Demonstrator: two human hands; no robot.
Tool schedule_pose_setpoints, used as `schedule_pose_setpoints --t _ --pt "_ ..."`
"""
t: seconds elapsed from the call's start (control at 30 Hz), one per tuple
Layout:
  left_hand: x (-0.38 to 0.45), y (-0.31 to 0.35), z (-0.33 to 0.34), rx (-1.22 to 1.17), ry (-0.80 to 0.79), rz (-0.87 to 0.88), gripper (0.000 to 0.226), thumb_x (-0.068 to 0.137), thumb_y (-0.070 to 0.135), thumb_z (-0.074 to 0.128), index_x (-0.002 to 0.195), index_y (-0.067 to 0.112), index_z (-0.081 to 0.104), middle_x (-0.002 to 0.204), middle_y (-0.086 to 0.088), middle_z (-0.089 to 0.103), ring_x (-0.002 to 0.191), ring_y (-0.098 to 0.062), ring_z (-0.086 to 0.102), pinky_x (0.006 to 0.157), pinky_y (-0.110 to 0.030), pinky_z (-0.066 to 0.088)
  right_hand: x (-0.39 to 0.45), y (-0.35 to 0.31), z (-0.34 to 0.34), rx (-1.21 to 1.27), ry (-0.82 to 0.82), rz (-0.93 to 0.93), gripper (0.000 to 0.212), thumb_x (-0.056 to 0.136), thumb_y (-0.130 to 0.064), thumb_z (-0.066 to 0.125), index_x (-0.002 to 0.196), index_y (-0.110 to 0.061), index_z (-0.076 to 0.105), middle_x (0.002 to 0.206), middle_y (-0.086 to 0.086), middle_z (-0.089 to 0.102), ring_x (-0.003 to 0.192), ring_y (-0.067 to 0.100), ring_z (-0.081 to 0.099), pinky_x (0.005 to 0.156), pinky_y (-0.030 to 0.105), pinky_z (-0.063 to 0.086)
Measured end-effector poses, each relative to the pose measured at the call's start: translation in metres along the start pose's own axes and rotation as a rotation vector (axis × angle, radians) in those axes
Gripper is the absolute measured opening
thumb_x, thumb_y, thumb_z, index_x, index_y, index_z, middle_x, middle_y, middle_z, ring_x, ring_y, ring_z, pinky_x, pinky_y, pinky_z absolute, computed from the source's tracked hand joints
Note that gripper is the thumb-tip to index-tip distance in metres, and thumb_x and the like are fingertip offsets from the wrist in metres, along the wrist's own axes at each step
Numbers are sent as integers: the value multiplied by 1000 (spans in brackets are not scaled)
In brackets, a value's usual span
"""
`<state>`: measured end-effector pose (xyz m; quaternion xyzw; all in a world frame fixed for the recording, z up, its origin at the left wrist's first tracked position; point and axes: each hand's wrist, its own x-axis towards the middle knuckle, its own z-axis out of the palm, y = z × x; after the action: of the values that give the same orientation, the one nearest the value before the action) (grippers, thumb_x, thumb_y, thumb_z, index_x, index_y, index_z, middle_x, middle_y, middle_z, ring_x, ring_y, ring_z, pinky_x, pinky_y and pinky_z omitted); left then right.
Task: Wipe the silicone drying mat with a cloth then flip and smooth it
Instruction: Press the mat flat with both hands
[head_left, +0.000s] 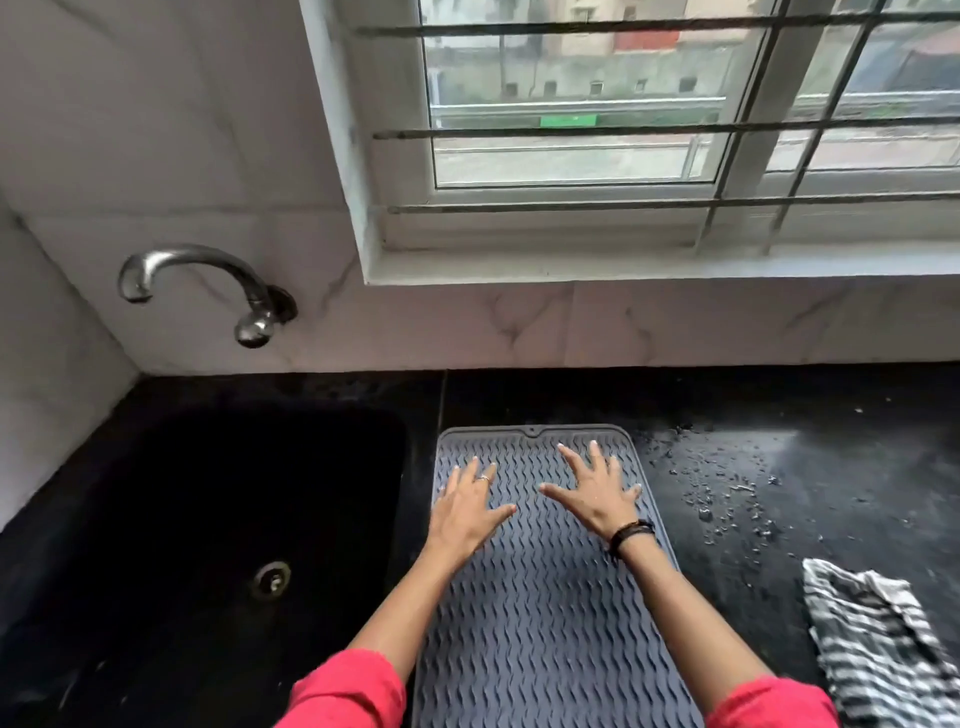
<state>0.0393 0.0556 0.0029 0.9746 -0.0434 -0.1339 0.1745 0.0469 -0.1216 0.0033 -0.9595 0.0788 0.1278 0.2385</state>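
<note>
Left hand (467, 512) and right hand (597, 493): both lying flat, fingers spread, gripping nothing, pressing the grey ridged silicone drying mat (545, 613); black-and-white striped cloth (878, 629) lying right of the right hand.

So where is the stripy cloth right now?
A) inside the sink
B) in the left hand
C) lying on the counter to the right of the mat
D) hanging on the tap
C: the striped cloth lies crumpled on the black counter to the right of the grey mat, while the left hand and right hand both press flat and empty on the mat.
</note>
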Motion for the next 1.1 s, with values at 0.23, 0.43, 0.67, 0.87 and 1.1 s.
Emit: schedule_pose_setpoints --t 0.23,0.43,0.67,0.87,1.1 --pt "73 13 -2 53 -94 -66 83 81 66 51 150 35 17 160 -5 3 146 -32 0 116 -53 7 74 15 -9 -176 -44 -1 72 79 -72 37 141 -38 25 155 14 8 141 42 8 107 68 6" --pt "100 12 4 60 -187 -133 101 67 72 61 150 39 14 159 -9 -4 143 -40 -6 113 -60 -2 91 29 -1 -264 52 -68 67 79 -71 39 138 -41 29 154 5 18 138 40 20 105 69 16" --pt "110 12 4 82 -215 -150 104 64 70 66 148 46 10 157 -11 -6 143 -40 -6 112 -62 2 101 32 1 -327 25 -79 69 79 -72 37 140 -44 22 151 4 22 139 42 16 103 72 16" --pt "115 19 -7 150 -300 -169 104 64 71 65 148 47 7 156 -10 -9 142 -43 1 109 -66 10 101 23 -14 -316 -71 -74 68 79 -70 41 139 -42 26 149 8 19 136 44 22 100 73 21" --pt "66 32 12 -20 -286 -161 107 72 64 63 151 37 -3 157 -11 -15 142 -40 -14 112 -60 -2 53 27 -4 -79 -113 44 76 79 -71 39 143 -42 9 158 4 -2 144 31 -5 106 69 4"
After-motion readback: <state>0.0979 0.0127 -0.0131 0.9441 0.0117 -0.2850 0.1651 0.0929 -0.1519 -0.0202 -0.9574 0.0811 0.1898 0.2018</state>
